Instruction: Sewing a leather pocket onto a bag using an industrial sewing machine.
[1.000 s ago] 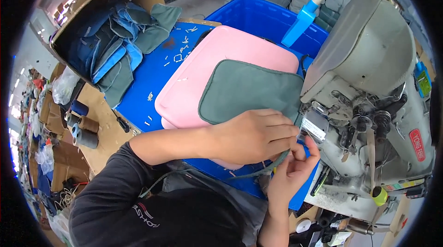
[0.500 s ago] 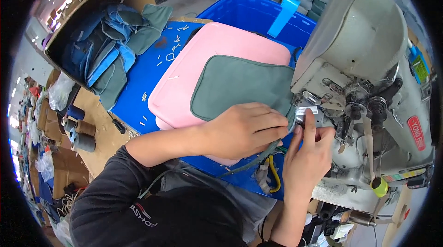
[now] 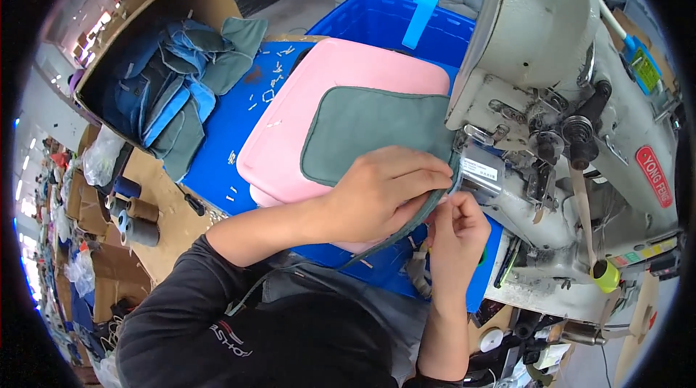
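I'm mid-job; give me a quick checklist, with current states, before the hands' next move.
1. Green panel flat on the pink board: ok; its visible part looks smooth.
2. Left hand at the panel's near edge: ok; its fingertips reach the green strip.
3. Right hand gripping the strip firmly: cannot tell; its fingertips are close against it.
4. Board free of scraps: not ok; a pale scrap lies on it.
5. Sewing machine needle position: cannot tell; the needle isn't visible.
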A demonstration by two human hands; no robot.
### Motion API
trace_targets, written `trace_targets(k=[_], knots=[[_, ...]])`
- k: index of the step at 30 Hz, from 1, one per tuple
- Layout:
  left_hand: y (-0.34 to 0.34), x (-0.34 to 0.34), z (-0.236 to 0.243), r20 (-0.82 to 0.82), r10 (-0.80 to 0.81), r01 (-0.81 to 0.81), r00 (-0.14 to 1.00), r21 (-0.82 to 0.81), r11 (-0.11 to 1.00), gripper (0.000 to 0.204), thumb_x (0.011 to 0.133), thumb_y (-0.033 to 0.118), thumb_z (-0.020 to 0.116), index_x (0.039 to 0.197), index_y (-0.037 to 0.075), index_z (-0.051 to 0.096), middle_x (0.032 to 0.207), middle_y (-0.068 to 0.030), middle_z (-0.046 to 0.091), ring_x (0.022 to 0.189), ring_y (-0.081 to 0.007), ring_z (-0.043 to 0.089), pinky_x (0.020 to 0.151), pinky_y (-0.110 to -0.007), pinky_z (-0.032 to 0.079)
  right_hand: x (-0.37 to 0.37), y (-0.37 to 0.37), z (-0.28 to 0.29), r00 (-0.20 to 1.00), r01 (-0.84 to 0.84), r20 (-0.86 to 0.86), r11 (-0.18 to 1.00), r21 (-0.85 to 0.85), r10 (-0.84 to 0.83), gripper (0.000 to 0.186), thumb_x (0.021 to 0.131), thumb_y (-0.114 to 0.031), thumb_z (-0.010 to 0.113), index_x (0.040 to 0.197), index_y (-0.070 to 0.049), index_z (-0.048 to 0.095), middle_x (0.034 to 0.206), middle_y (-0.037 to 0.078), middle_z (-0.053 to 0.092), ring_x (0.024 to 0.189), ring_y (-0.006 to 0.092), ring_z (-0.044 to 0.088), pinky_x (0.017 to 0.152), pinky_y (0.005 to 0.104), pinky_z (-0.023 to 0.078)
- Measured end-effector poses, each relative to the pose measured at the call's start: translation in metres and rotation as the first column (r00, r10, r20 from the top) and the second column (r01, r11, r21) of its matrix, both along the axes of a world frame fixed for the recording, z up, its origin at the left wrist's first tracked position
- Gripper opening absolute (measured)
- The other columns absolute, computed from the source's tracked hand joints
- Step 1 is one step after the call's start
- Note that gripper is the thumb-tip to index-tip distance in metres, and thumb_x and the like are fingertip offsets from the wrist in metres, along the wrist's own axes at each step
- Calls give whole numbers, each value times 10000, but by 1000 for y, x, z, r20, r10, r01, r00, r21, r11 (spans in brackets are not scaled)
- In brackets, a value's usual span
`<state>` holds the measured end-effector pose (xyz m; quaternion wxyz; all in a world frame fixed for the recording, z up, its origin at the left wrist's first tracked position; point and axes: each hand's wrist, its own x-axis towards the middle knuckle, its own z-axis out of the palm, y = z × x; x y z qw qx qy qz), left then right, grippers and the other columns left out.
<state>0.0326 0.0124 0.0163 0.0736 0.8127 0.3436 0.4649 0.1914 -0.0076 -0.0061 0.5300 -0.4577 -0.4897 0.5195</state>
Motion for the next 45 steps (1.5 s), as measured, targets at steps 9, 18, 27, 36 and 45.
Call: trace_targets(k=[9,18,27,36,45], knots=[[0,-1,6,-284,0,60,959,205,977,313,687,81,699,996,40,676,1067,-91,677,999,-264,661,838,-373,535,-7,0,-14,999,19,-41,994,106,-14,108,889,90,544,844,-6,563,657,-68,489,579,-16,411,508,162,290],[7,-1,7,-306,4,58,952,191,980,285,698,76,691,980,45,673,1072,-85,679,994,-254,664,830,-360,544,-8,14,-18,999,30,-25,980,195,-26,114,851,118,531,848,10,570,691,-65,500,616,-8,411,523,162,306],[24,-10,13,-283,-77,117,956,129,985,293,686,37,695,978,52,683,1085,-84,684,987,-267,668,818,-356,545,-11,18,-11,996,72,42,987,141,-79,40,870,61,603,849,29,614,663,-43,579,575,-4,452,509,166,342],[28,-19,20,-210,-184,187,960,-5,982,315,688,-15,685,999,37,678,1070,-95,687,959,-285,673,805,-373,546,-19,22,-18,978,49,192,984,171,-82,90,809,50,625,722,52,604,553,57,605,525,49,568,491,222,432],[32,-15,10,-351,-122,195,928,182,964,271,725,81,683,991,33,668,1090,-102,671,1004,-264,665,867,-384,547,-16,23,-19,978,27,198,974,223,-72,109,804,92,575,710,38,573,500,46,536,474,66,559,452,236,425]])
